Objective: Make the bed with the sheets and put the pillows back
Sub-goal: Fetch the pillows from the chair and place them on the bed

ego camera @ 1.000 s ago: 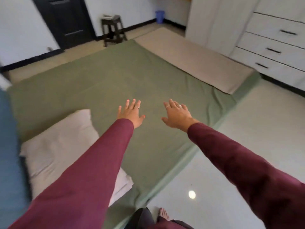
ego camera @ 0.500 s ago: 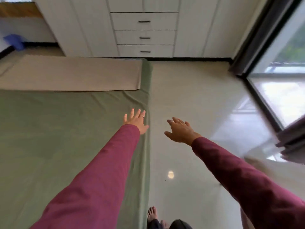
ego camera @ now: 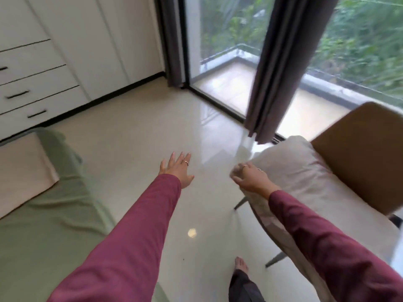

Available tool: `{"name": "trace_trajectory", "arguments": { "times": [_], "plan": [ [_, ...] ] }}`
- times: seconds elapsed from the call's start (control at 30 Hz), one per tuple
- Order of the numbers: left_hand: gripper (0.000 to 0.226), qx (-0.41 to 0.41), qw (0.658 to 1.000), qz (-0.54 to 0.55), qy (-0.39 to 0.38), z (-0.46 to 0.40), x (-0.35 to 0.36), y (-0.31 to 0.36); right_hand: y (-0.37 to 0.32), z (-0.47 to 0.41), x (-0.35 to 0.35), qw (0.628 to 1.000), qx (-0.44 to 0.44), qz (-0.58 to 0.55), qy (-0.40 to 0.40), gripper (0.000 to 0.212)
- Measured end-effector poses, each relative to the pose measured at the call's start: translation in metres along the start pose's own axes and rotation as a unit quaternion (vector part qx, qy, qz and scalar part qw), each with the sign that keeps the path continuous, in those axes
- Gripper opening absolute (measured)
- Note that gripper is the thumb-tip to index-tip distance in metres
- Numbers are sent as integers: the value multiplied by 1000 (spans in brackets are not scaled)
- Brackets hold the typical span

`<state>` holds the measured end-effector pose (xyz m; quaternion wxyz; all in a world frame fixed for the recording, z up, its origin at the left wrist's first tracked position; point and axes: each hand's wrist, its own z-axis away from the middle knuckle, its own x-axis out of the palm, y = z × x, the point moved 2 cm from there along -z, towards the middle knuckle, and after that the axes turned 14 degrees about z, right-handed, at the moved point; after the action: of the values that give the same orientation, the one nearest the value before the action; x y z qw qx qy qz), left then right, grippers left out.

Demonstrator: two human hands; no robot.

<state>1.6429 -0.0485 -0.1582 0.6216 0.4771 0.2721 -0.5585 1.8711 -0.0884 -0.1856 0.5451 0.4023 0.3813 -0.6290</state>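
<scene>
A pale grey pillow (ego camera: 301, 171) lies on the seat of a brown chair (ego camera: 359, 153) at the right. My right hand (ego camera: 250, 178) is at the pillow's near-left corner, and its curled fingers grip that corner. My left hand (ego camera: 177, 168) hovers over the glossy floor with straight, spread fingers and holds nothing. The bed with its green sheet (ego camera: 43, 225) fills the lower left. A folded beige sheet (ego camera: 19, 171) lies across its far end. Both arms wear maroon sleeves.
White drawers (ego camera: 32, 94) line the wall behind the bed. Dark curtains (ego camera: 272, 73) hang before a glass door to a balcony. A strip of shiny tiled floor (ego camera: 141, 138) runs between bed and chair. My bare foot (ego camera: 241, 263) stands on it.
The view has swung right, from the bed to the chair. My right hand moved from empty air onto the pillow's corner. My left hand stays open.
</scene>
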Motion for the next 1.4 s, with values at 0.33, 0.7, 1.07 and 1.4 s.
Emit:
{"name": "trace_trajectory", "arguments": {
  "times": [0.33, 0.7, 1.07, 1.4],
  "plan": [
    [71, 145, 987, -65, -37, -108, 46, 169, 198, -18, 34, 983, 167, -57, -43, 67],
    [76, 91, 986, -12, -139, -207, 180, 289, 372, -114, 100, 958, 223, -97, -149, 71],
    [105, -243, 901, 329, -141, -239, 261, 313, 463, -153, 142, 915, 279, -203, -207, 81],
    [128, -478, 665, 545, -179, -219, 320, 269, 474, -182, 180, 912, 271, -237, -196, 80]
  ]
}}
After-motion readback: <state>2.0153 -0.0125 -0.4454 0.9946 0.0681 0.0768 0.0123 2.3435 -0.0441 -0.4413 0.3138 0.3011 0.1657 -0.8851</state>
